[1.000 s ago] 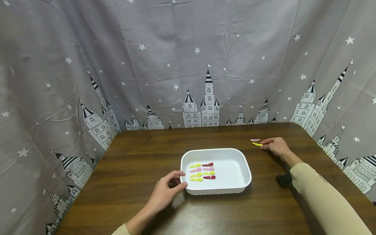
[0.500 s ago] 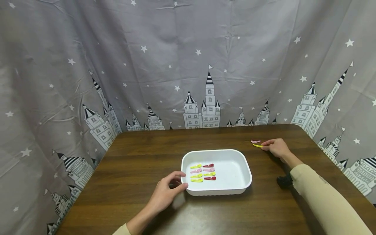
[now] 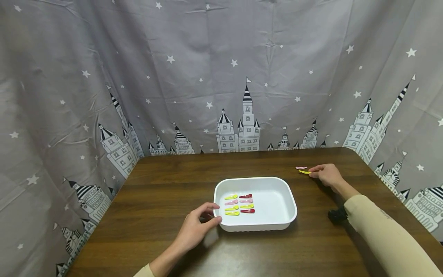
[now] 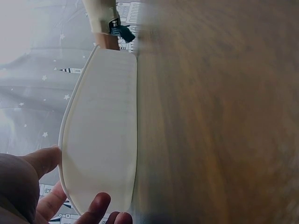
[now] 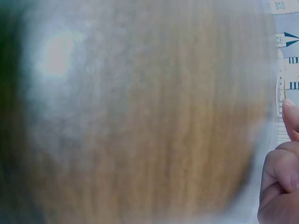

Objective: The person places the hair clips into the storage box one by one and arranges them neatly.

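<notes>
At the table's right, my right hand (image 3: 327, 175) pinches the tip of a yellow hair clip (image 3: 304, 172) between thumb and fingers. Just beyond that clip lies a pink hair clip (image 3: 301, 167). My left hand (image 3: 195, 227) holds the left end of a white tray (image 3: 257, 227), fingers and thumb at its rim. Inside, two columns of snap hair clips lie toward the left: yellow and pink ones, plus a red clip (image 3: 245, 196) at the back and another red clip (image 3: 247, 211) in front. In the left wrist view, fingertips (image 4: 99, 205) overlap the tray's outer wall.
A brown wooden table (image 3: 166, 184) bears everything. Behind it hangs a grey curtain (image 3: 194, 69) printed with castles and stars. A black strapped-on device (image 3: 337, 215) sits under the right sleeve. The right wrist view is mostly blurred tabletop.
The whole scene has slid slightly lower in the head view. Both hands keep their places, the right still at the yellow hair clip and the left at the tray.
</notes>
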### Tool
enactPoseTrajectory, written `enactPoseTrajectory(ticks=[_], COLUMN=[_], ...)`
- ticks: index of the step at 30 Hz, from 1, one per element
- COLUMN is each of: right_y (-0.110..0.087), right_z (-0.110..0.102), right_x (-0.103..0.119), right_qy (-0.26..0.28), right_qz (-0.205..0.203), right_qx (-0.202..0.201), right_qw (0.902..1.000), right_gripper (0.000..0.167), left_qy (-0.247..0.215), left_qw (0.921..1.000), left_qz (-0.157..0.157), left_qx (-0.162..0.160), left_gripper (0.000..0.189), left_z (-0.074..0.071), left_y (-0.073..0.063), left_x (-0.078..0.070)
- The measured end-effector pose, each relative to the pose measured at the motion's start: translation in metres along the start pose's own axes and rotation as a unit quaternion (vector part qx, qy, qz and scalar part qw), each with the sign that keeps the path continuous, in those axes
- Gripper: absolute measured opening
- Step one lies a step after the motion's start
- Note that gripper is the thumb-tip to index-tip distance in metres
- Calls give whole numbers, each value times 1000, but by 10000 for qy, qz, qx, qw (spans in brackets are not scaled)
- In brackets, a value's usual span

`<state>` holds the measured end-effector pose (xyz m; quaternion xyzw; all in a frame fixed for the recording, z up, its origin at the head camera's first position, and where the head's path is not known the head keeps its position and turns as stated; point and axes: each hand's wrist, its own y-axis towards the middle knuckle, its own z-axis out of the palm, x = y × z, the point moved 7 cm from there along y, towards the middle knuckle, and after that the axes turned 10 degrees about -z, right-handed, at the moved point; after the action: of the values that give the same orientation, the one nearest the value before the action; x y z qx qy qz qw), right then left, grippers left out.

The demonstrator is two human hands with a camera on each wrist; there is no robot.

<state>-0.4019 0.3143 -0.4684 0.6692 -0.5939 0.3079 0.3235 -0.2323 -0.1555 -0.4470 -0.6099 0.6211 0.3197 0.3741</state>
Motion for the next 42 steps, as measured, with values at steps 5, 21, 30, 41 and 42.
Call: enactPoseTrajectory(ticks=[5, 21, 30, 41, 42], right_y=[-2, -8, -16, -28, -28], right_z=[-3, -1, 1, 12, 13], right_x=[10, 37, 59, 87, 89], right_qy=[14, 178, 235, 260, 246], right_qz=[-124, -274, -435, -510, -541], right_qx=[-62, 6, 119, 343, 355], right_qw=[9999, 9995, 9987, 9978, 9976], right_gripper=[31, 30, 31, 32, 32], left_qy=[-8, -18, 4, -7, -1], left_qw=[10000, 10000, 10000, 10000, 10000], left_qz=[12, -11, -3, -56, -65], left_qx=[2, 23, 31, 39, 41], left_gripper=[35, 35, 34, 35, 35], left_z=[0, 0, 0, 0, 0], left_y=[0, 0, 0, 0, -1], left_x=[-1, 0, 0, -1, -1])
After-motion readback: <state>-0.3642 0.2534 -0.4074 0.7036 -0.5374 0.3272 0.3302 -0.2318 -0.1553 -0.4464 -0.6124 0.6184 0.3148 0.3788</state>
